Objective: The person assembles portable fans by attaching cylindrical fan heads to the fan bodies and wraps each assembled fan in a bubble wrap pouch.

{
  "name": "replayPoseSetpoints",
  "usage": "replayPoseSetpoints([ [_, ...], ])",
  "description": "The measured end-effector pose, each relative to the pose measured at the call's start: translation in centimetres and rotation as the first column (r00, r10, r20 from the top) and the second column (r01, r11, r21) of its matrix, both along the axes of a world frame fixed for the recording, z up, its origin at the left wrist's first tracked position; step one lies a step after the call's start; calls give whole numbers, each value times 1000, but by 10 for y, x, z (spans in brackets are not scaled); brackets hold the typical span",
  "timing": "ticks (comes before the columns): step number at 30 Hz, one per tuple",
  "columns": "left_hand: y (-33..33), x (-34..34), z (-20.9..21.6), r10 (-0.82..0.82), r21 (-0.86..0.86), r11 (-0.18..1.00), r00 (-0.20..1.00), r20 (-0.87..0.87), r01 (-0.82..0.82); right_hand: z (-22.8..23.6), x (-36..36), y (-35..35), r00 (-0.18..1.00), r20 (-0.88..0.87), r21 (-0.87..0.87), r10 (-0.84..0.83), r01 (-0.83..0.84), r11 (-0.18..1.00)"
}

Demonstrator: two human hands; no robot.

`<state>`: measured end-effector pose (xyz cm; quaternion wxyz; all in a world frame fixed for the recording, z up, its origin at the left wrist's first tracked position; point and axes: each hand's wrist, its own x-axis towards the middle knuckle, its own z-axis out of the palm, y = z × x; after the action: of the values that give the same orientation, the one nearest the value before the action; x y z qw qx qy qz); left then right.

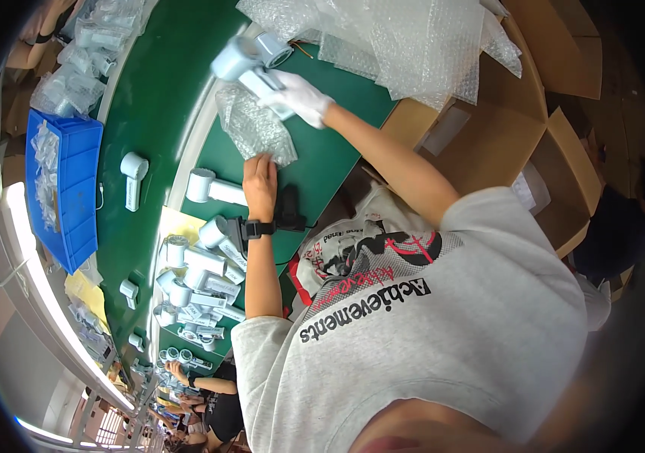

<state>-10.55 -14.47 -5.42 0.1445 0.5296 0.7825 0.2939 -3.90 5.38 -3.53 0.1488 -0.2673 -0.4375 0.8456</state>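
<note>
My right hand (301, 98), in a white glove, grips a pale blue handheld fan (241, 63) by its handle. The fan's round head points to the far left and is a little blurred. Beneath it lies a clear bubble-wrap bag (250, 124), its near end pinched in the closed fingers of my bare left hand (260, 181). A black band with a small device (253, 228) is around my left wrist. Just left of that hand, another pale blue fan (213, 188) lies on the green table. A further fan (272, 49) rests beyond the held one.
Many fans (198, 279) are heaped by my left forearm. Bubble-wrap sheets (413, 41) pile up at the far right, beside open cardboard boxes (503, 128). Across the green conveyor belt (130, 113), carrying single fans, stands a blue bin (73, 192). Another person's hand (177, 371) works farther down the line.
</note>
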Motion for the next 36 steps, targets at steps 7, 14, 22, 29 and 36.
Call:
replayPoseSetpoints([
  [7,34,13,5,229,-217,957,959,167,-191,35,137,-114,989,104,-238,101,-74,968],
  [14,35,16,26,210,44,975,969,128,-218,-17,108,-121,923,282,797,-261,-74,600],
  [22,16,12,62,161,162,977,976,-144,-137,13,46,-46,969,-92,-358,231,-249,900],
  [29,52,-42,99,340,310,898,940,-35,-314,44,-84,-29,913,-304,-493,-273,94,865],
  [36,12,-204,21,610,156,752,587,-531,-640,30,-147,-7,990,99,-438,-96,130,889],
])
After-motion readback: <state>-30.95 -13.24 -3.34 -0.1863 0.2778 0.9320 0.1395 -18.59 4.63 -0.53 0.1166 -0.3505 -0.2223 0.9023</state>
